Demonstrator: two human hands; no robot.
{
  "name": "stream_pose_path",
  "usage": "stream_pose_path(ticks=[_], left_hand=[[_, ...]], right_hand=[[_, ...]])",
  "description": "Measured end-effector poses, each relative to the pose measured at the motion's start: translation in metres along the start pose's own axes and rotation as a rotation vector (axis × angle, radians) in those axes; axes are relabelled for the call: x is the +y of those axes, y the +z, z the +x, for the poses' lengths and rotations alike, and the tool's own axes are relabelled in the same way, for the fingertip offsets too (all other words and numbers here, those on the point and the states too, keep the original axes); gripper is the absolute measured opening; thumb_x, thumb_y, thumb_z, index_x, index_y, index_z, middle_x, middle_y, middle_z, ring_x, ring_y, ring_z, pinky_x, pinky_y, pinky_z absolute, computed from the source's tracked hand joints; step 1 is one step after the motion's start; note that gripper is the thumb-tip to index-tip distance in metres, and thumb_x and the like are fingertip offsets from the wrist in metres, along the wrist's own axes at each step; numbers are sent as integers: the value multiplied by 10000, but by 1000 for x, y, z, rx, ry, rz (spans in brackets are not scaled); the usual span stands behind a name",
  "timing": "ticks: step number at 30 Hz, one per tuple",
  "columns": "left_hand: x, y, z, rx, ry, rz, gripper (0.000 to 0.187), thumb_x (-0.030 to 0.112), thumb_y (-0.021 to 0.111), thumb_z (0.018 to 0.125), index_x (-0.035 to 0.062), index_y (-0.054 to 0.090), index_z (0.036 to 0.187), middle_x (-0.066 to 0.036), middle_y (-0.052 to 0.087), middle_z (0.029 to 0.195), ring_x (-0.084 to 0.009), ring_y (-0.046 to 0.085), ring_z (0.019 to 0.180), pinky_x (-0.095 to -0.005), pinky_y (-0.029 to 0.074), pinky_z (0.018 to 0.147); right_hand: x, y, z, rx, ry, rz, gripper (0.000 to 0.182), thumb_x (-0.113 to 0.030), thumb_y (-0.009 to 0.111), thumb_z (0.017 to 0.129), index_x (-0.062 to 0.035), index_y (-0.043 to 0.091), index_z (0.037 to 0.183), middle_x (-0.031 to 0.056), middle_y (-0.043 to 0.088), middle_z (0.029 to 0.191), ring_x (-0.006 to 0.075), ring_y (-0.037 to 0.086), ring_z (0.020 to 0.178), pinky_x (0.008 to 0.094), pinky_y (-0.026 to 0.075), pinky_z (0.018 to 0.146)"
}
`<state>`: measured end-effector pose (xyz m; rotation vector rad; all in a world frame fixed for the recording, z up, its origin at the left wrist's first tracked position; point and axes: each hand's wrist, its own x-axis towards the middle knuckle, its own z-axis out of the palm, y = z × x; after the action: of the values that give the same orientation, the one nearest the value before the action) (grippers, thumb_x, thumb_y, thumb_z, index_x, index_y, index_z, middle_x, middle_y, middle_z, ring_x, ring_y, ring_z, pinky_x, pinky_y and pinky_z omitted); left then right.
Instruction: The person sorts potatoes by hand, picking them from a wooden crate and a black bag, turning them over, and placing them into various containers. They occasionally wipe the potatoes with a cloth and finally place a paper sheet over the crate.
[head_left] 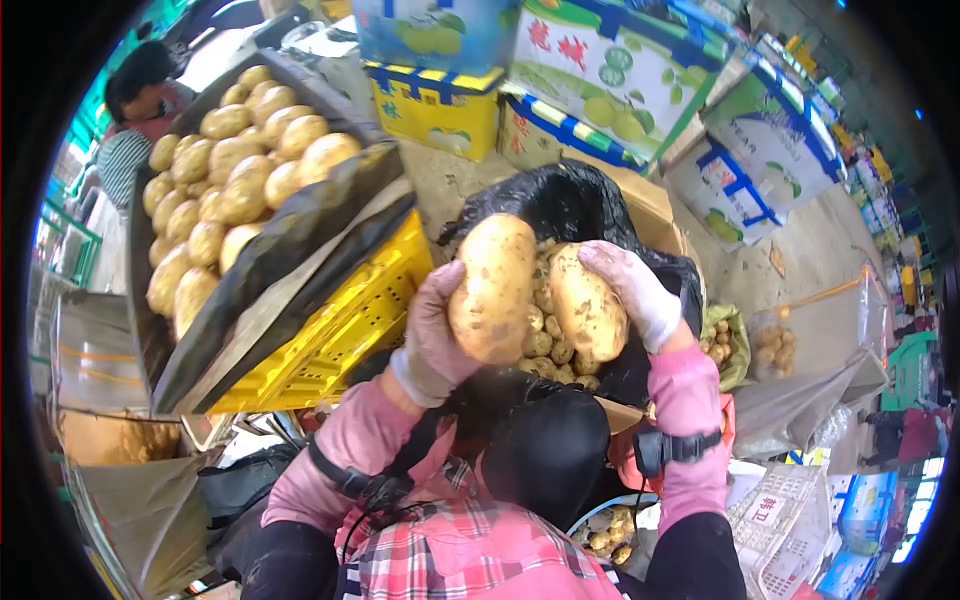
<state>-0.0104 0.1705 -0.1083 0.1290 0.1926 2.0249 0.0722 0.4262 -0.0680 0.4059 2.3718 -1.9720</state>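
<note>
My left hand [440, 325], in a pale, soiled glove, is wrapped round the side of a large potato [493, 290]. Close beside it, a second potato [588, 303] with dark dirt spots is in the grip of my gloved right hand [635, 290]. Both potatoes are held upright above a cardboard box [640, 205] lined with a black plastic bag [575, 198]. Smaller potatoes [545, 345] lie inside the box, partly hidden behind the two large ones.
At the left, a yellow crate [330, 330] with dark lining holds many large potatoes [235, 165]. Printed fruit boxes [610, 80] stand ahead. A green bag of potatoes [735, 345] is right of the box. A person [135, 120] is at the upper left.
</note>
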Motion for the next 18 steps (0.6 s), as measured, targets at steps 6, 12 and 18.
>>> stream_pose_path(ticks=[6, 12, 18], left_hand=[[-34, 29, -78, -399, -4, -405, 717, 490, 601, 929, 56, 447, 1479, -170, 532, 1465, -350, 551, 1303, -518, 443, 1093], [27, 15, -243, -668, 456, -238, 747, 531, 440, 1024, 10, 307, 1543, -156, 412, 1542, -218, 415, 1413, -364, 322, 1190], [69, -50, -436, -113, 1028, -34, 795, 613, 543, 926, 55, 418, 1480, -186, 562, 1382, -333, 576, 1253, -541, 410, 1110]], right_hand=[[-92, 104, -87, 259, -350, -591, 367, -179, 614, 982, 40, 600, 1276, 168, 729, 1059, 238, 704, 899, 334, 545, 793], [-162, 168, -126, 74, -470, -159, 518, -318, 538, 1022, 69, 517, 1365, 178, 662, 1196, 155, 673, 822, 240, 519, 676], [-156, 185, -120, 122, -542, -113, 471, -298, 469, 1059, 47, 513, 1378, 135, 651, 1187, 128, 615, 829, 236, 474, 717]])
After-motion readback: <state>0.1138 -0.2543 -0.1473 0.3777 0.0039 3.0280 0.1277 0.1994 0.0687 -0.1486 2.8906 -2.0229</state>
